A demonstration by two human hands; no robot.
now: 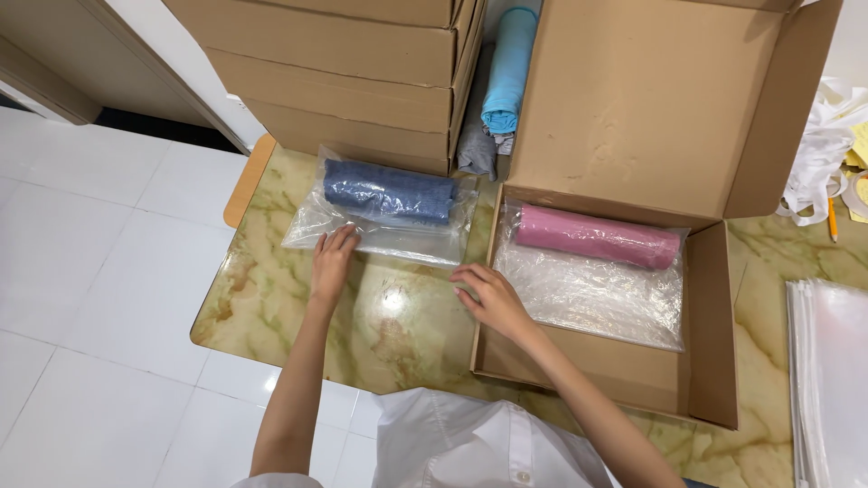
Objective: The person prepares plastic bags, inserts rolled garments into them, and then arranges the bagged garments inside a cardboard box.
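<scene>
A rolled dark blue cloth (389, 192) lies inside a clear plastic bag (384, 237) on the green marbled table (398, 334). My left hand (333, 264) rests flat on the bag's near left edge, fingers spread. My right hand (486, 296) hovers with curled fingers at the bag's near right corner, beside the left wall of an open cardboard box (701, 361); I cannot tell whether it touches the bag. Inside that box a rolled pink cloth (597, 237) lies in another clear bag (597, 303).
A stack of flat cardboard boxes (344, 81) stands behind the blue roll. Rolled light blue (508, 68) and grey cloths (477, 136) are wedged between the stack and the open box's lid. Clear bags (832, 380) are piled at the right edge. White tiled floor lies to the left.
</scene>
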